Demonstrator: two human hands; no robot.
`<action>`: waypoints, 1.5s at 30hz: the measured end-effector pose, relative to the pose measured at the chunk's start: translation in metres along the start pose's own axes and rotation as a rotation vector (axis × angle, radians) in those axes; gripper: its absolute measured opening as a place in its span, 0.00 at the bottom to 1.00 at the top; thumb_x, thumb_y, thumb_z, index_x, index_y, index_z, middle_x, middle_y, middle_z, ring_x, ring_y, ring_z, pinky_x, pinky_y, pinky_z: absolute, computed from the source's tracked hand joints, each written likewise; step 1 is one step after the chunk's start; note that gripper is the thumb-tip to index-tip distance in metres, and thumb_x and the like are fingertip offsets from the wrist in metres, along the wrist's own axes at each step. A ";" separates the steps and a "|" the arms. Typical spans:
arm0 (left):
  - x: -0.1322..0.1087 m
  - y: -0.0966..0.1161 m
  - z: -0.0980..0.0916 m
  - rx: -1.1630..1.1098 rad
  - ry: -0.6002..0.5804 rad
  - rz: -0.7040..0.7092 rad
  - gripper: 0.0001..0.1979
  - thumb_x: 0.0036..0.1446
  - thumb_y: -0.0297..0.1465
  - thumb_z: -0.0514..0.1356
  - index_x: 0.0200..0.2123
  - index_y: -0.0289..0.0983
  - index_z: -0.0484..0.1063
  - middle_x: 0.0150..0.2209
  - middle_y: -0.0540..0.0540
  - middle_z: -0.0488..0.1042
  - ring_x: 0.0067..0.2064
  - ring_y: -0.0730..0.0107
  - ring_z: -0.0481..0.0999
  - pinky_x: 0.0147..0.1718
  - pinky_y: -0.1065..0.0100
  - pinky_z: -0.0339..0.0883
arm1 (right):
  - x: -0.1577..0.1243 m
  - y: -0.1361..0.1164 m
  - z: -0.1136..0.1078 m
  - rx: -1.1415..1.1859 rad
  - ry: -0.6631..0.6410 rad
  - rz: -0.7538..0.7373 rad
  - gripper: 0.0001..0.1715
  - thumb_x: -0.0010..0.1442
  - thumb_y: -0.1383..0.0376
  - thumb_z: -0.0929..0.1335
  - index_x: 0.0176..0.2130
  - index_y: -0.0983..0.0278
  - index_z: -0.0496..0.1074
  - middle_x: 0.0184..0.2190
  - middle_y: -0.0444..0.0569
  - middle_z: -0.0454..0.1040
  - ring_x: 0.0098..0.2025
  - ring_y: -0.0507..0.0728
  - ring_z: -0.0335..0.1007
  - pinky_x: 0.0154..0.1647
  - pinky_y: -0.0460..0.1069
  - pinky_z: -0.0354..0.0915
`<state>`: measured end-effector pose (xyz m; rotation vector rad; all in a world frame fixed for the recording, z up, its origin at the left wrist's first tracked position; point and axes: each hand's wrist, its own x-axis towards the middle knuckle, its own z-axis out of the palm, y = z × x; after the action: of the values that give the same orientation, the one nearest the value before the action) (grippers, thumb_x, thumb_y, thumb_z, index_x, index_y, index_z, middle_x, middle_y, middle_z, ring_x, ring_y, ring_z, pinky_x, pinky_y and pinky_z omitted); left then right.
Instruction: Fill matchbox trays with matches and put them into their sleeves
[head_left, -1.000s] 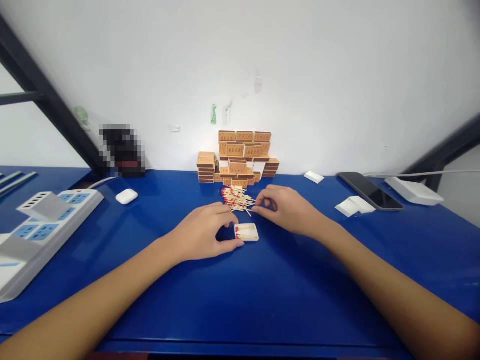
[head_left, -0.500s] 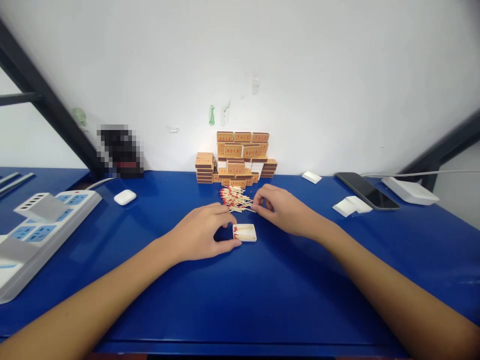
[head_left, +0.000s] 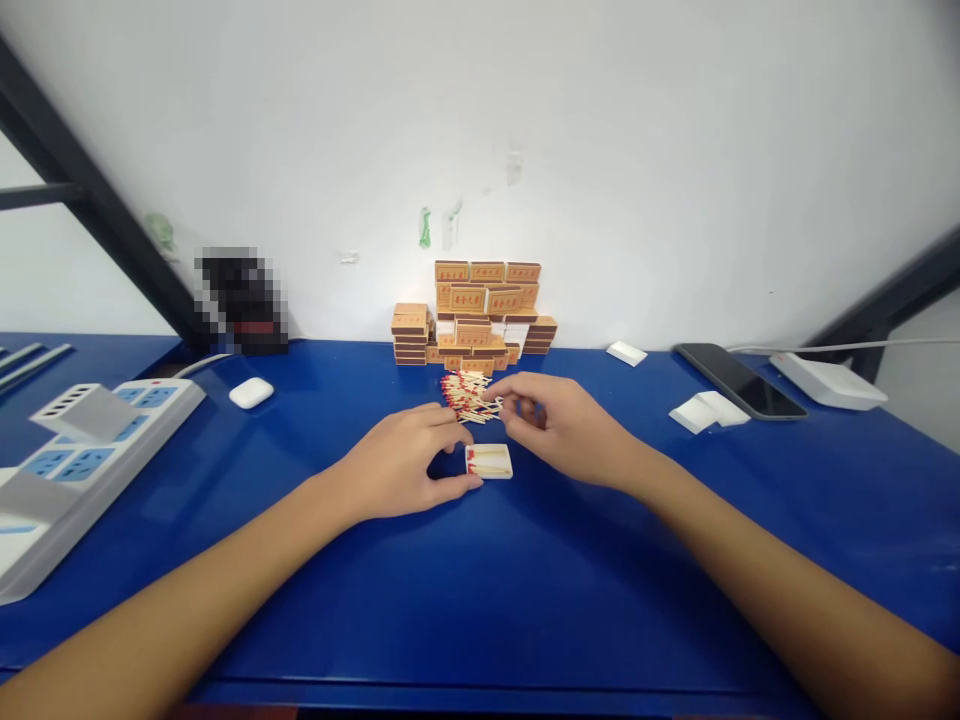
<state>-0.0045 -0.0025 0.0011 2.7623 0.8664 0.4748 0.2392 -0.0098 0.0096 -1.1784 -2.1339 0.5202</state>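
Observation:
A small white matchbox tray (head_left: 491, 461) with a few red-tipped matches in it lies on the blue table (head_left: 525, 590). My left hand (head_left: 405, 462) curls round the tray's left end, thumb and fingers touching it. Just behind the tray is a loose heap of matches (head_left: 466, 393). My right hand (head_left: 559, 425) hovers at the heap's right edge, thumb and forefinger pinched together on what looks like a match. A stack of orange matchboxes (head_left: 480, 312) stands against the wall behind the heap.
On the left lie a white and blue power strip (head_left: 75, 450) and a white earbud case (head_left: 251, 392). To the right are small white box parts (head_left: 705, 411), another white piece (head_left: 627, 352), a dark phone (head_left: 739, 379) and a white device (head_left: 825, 380) with its cable.
My right hand has shifted left along the heap and its pinch now sits above the tray's far side. My left hand stays on the tray.

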 end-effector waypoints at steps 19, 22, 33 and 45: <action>0.000 0.000 -0.008 -0.021 0.013 -0.203 0.15 0.61 0.45 0.65 0.41 0.40 0.78 0.26 0.52 0.69 0.28 0.69 0.68 0.28 0.66 0.56 | -0.002 -0.001 0.019 0.081 -0.032 0.044 0.06 0.65 0.63 0.72 0.37 0.59 0.82 0.33 0.45 0.71 0.29 0.51 0.61 0.33 0.49 0.61; 0.000 0.004 -0.015 -0.054 -0.079 -0.202 0.14 0.59 0.44 0.66 0.40 0.40 0.79 0.23 0.55 0.67 0.24 0.72 0.64 0.26 0.67 0.53 | 0.003 0.003 0.022 0.004 0.040 0.042 0.04 0.65 0.65 0.72 0.38 0.61 0.81 0.32 0.44 0.71 0.30 0.52 0.63 0.35 0.49 0.61; -0.001 0.004 -0.020 -0.064 -0.139 -0.150 0.13 0.59 0.42 0.66 0.41 0.40 0.79 0.22 0.55 0.66 0.23 0.73 0.64 0.25 0.68 0.52 | 0.018 0.017 0.025 -0.176 -0.080 0.004 0.01 0.67 0.67 0.72 0.40 0.62 0.75 0.40 0.47 0.69 0.40 0.55 0.69 0.42 0.50 0.63; -0.001 0.001 -0.023 -0.042 -0.139 -0.161 0.14 0.59 0.43 0.66 0.40 0.39 0.79 0.22 0.54 0.67 0.23 0.72 0.65 0.25 0.67 0.54 | 0.013 0.027 0.006 -0.250 -0.131 0.053 0.10 0.65 0.61 0.74 0.45 0.62 0.73 0.44 0.50 0.70 0.43 0.58 0.70 0.44 0.52 0.66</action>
<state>-0.0127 -0.0017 0.0224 2.6232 1.0216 0.2656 0.2457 0.0151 -0.0069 -1.3731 -2.3376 0.3691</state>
